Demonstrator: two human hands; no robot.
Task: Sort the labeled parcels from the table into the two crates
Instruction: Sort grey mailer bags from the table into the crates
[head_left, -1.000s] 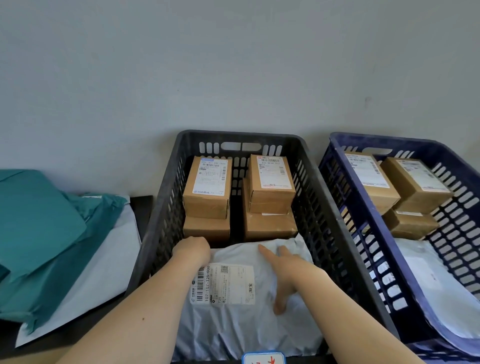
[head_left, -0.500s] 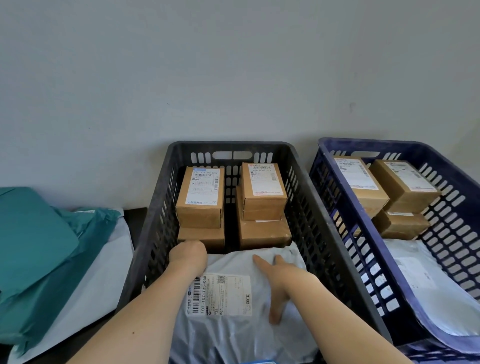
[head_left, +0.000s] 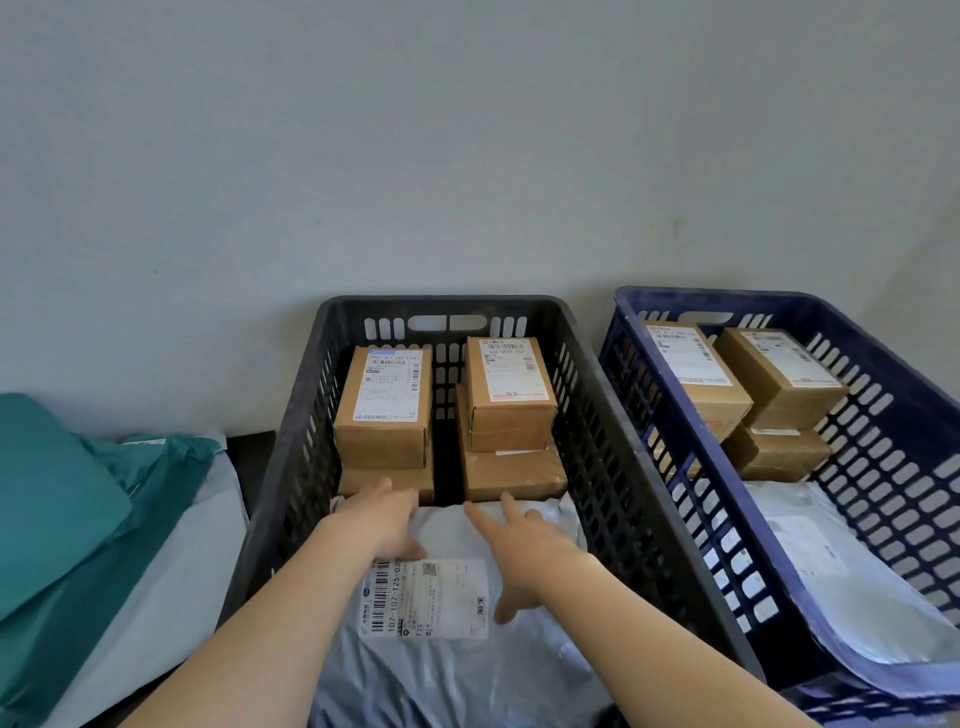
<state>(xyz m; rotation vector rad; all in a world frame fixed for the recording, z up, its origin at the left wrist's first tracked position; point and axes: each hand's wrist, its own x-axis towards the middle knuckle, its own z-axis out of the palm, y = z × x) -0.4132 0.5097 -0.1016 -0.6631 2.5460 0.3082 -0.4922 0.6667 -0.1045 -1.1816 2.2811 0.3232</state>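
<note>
Head view, stock check.

Operator: Item one?

Clerk: Grey mailer bag (head_left: 467, 675). You have it lying flat in the near half of the black crate (head_left: 291, 467), printed label (head_left: 426, 597) facing up. Its far edge sits against the stacked cardboard boxes (head_left: 384, 415) at the back.

Operator: Hands?

Clerk: Your left hand (head_left: 384, 519) rests on the bag's far left corner, fingers reaching forward to the lower box and gripping nothing. Your right hand (head_left: 524, 551) lies flat on the bag beside the label, fingers straight and spread. Both press down; neither pinches.

Operator: Handling?

Clerk: Judged soft and light. It is thin, wrinkled plastic with a slack fill, and probably slippery under a dry palm. Lifted by one corner, it would likely sag and slide. If you need to shift it, take two opposite edges, or push it with flat palms as you are placed now. What is inside cannot be told, so do not press hard.

Operator: Other stock?

Clerk: Blue crate (head_left: 883, 415), on your right, just beside the black one. It holds boxes stacked at the back and a pale mailer (head_left: 831, 571) in front. On the counter (head_left: 254, 447) to your left, teal bags (head_left: 62, 519) lie on a white mailer (head_left: 171, 597), not yet sorted. They look like the same soft sort, so grip them at the edges.
</note>
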